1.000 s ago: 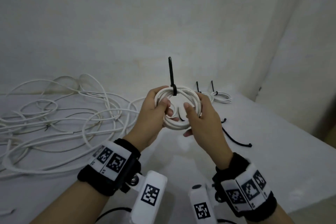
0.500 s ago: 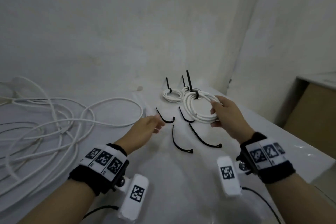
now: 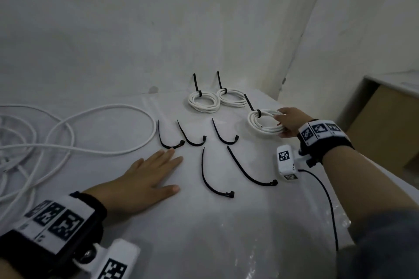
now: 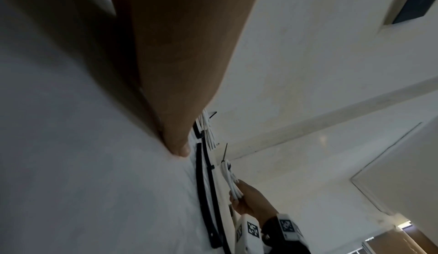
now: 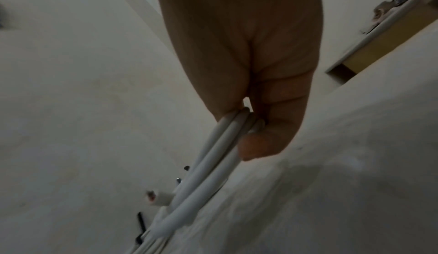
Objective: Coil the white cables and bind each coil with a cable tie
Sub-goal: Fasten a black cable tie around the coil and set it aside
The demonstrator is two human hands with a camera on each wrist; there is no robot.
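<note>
tabletop [image 3: 226, 233] runs white to its right edge, where the right hand [image 3: 292, 121] has its fingers [image 5: 272, 127] curled round a tied coil [image 3: 263, 123] near the far right corner. two more bound coils [image 3: 203, 102] lie just beyond it by the far edge. left hand [image 3: 145, 181] lies flat, fingers straight, its tips just short of five loose cable ties [image 3: 215, 174] spread mid-tabletop. uncoiled white cable [image 3: 90, 133] sprawls toward the left edge; bare surface lies near the front.
</note>
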